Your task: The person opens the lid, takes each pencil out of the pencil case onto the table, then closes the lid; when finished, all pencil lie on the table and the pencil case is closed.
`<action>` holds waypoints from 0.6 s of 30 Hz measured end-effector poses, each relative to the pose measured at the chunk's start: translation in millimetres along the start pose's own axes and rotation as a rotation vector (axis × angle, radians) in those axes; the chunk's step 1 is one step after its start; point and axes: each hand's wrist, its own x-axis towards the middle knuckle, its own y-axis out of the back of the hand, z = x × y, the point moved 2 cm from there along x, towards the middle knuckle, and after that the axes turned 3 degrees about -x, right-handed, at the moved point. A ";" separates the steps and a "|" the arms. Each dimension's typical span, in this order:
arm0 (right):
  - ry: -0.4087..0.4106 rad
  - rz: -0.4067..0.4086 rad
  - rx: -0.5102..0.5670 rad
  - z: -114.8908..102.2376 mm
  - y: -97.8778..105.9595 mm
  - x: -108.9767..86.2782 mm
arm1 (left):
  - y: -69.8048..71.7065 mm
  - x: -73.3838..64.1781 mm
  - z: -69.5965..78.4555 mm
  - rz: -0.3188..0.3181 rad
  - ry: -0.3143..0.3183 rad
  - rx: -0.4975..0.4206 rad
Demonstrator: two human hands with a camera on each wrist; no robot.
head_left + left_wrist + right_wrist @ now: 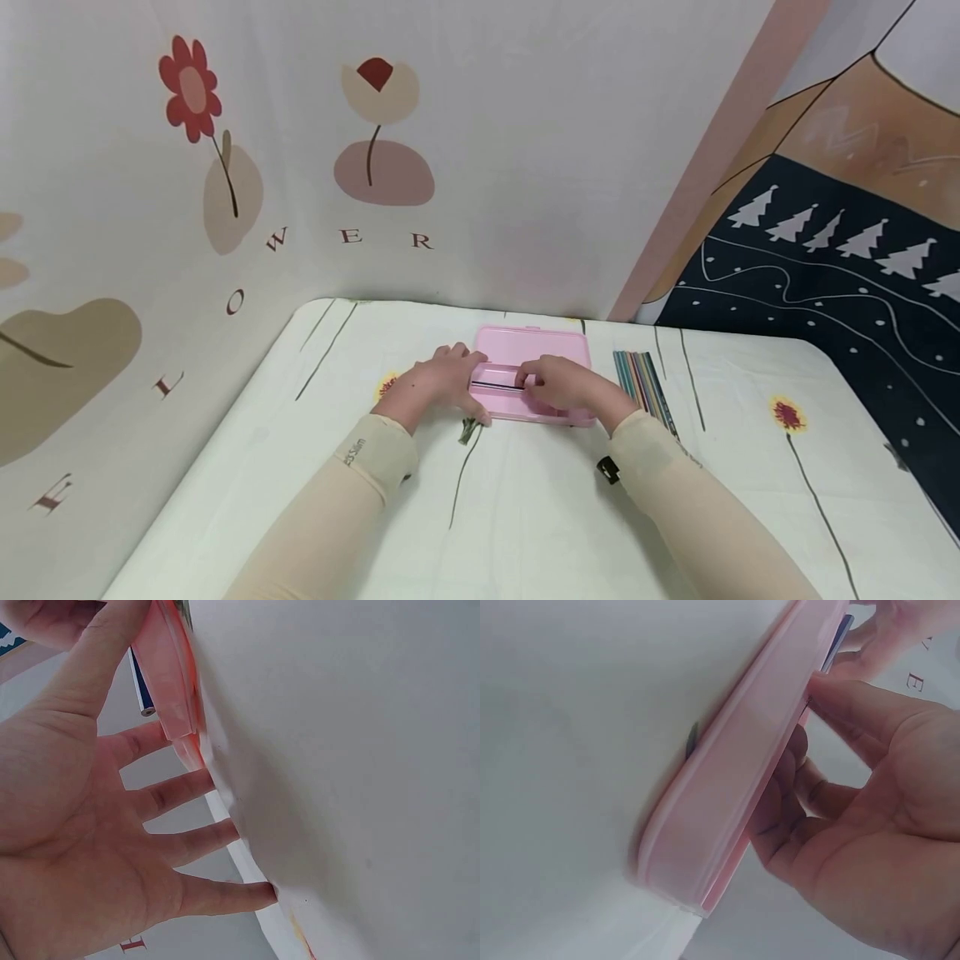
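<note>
A pink pencil case (534,342) lies with its lid folded back on the table. My left hand (447,379) is at its left end, thumb by the near corner and the other fingers spread almost straight, as the left wrist view shows. Across the case runs a dark blue pencil (495,385); its blunt end shows in the left wrist view as a dark pencil (141,686). My right hand (558,383) reaches into the case and pinches the pencil's right end between thumb and curled fingers. In the right wrist view, the case wall (712,787) partly hides those fingertips.
Several coloured pencils (641,383) lie side by side to the right of the case. The table is covered with a white cloth (540,508) printed with flowers. A patterned fabric wall (525,208) rises directly behind the table's far edge.
</note>
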 end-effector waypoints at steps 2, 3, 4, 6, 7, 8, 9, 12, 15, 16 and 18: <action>0.019 0.009 -0.032 -0.8 -0.5 -0.8 | 0.2 0.1 -0.3 0.000 0.001 0.002; 0.028 0.016 -0.049 -1.4 -0.8 -1.2 | 0.2 0.1 -0.3 0.000 0.001 0.003; 0.036 0.021 -0.065 -1.7 -1.5 -1.5 | 0.2 0.2 -0.4 0.001 0.001 0.004; 0.055 0.035 -0.095 -2.8 -2.6 -2.1 | 0.0 0.1 -0.5 0.001 0.000 0.006; 0.063 0.042 -0.109 -3.3 -3.3 -2.3 | -0.2 0.1 -0.4 0.001 -0.001 0.006; 0.073 0.050 -0.123 -4.0 -3.8 -2.6 | -0.5 0.0 -0.4 0.001 -0.002 0.007; 0.085 0.060 -0.140 -4.8 -4.2 -2.8 | -0.6 -0.1 -0.4 0.001 -0.003 0.008; 0.113 0.088 -0.190 -8.3 -4.8 -3.9 | -0.3 -0.4 -0.3 0.002 -0.006 0.013; 0.120 0.108 -0.238 -12.6 -4.3 -5.6 | 0.0 -0.3 -0.3 0.000 -0.007 0.015; 0.111 0.114 -0.248 -13.9 -3.8 -6.4 | 0.0 -0.1 -0.4 -0.001 -0.008 0.015; 0.087 0.127 -0.266 -16.2 -2.1 -8.4 | -0.1 0.2 -0.4 -0.002 -0.009 0.013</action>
